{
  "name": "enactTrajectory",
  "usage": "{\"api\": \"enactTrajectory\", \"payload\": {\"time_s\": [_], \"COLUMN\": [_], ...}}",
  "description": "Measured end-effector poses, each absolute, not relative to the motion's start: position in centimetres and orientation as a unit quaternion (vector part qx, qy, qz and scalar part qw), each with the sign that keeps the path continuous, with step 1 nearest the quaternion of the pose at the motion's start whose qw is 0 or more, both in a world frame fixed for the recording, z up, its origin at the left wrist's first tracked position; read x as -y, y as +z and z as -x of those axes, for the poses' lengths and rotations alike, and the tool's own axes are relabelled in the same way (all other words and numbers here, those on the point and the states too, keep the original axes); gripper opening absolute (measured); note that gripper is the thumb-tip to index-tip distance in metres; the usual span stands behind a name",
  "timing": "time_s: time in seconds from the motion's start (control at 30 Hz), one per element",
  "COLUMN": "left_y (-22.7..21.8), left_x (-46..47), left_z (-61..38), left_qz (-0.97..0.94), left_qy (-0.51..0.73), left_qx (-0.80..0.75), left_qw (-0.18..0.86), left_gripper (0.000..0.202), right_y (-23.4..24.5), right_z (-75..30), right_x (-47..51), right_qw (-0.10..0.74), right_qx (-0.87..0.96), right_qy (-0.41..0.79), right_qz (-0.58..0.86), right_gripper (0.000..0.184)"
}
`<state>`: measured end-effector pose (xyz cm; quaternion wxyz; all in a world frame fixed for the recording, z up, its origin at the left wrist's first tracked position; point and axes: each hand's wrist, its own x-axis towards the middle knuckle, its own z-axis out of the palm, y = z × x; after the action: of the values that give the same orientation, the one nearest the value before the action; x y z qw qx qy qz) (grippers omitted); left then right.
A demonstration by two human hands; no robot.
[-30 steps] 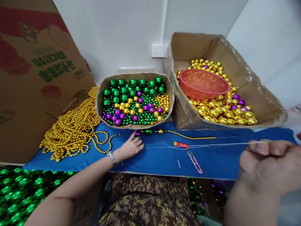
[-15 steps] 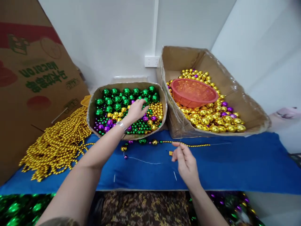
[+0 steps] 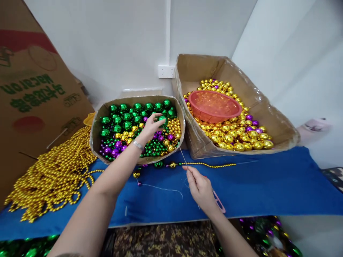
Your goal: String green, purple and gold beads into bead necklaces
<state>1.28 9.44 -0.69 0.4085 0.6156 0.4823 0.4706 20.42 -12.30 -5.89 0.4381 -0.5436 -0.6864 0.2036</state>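
Note:
My left hand (image 3: 150,129) is over the near cardboard box (image 3: 97,151), its thumb and fingers closed around a shiny green bead (image 3: 162,120). Below the box, my right hand (image 3: 199,187) pinches a long thin needle (image 3: 183,154) that points up and left toward the box rim. Thin thread shows near those fingers. A strand of small gold beads (image 3: 211,165) runs across the blue cloth, with larger beads such as a gold one (image 3: 173,165) and a green one (image 3: 158,164) toward its left. Pink-handled scissors (image 3: 219,202) lie partly hidden behind my right wrist.
A larger cardboard box (image 3: 284,137) at right holds gold and purple beads and a red basket (image 3: 214,113). Gold bead strands (image 3: 50,171) are heaped at left beside a tall carton (image 3: 32,89). Blue cloth (image 3: 268,192) covers the table.
My left hand has closed on a green bead. My right hand has shifted left and lower, the needle now plainly visible, and the scissors have come into sight. The view has shifted slightly.

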Motion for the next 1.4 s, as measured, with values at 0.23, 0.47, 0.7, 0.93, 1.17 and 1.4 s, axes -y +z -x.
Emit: {"api": "enactTrajectory", "payload": {"time_s": [0.23, 0.47, 0.7, 0.93, 1.17, 1.4], "left_y": [-1.0, -1.3, -2.5, -3.6, -4.5, -5.1], "left_x": [0.3, 2.8, 4.8, 6.9, 8.1, 8.9], "left_z": [1.6, 2.5, 1.8, 0.7, 0.6, 0.8], "left_qz": [-0.465, -0.459, -0.52, -0.494, -0.495, -0.49], "left_qy": [0.523, 0.53, 0.55, 0.549, 0.566, 0.574], "left_qx": [-0.353, -0.373, -0.377, -0.345, -0.35, -0.369], "left_qw": [0.621, 0.607, 0.534, 0.58, 0.559, 0.543], "left_gripper": [0.037, 0.038, 0.04, 0.052, 0.062, 0.063], "right_y": [-6.4, -7.0, -7.4, -7.8, -9.5, -10.3], "right_z": [-19.6, -18.7, -18.2, -18.0, -18.2, -18.3], "right_x": [12.5, 12.8, 12.8, 13.1, 13.5, 13.8], "right_qw": [0.424, 0.405, 0.385, 0.412, 0.421, 0.414], "right_qx": [0.739, 0.765, 0.77, 0.754, 0.762, 0.771], "right_qy": [0.149, 0.139, 0.127, 0.172, 0.152, 0.147], "right_qz": [0.503, 0.482, 0.493, 0.482, 0.468, 0.46], "right_gripper": [0.026, 0.025, 0.025, 0.022, 0.02, 0.021]}}
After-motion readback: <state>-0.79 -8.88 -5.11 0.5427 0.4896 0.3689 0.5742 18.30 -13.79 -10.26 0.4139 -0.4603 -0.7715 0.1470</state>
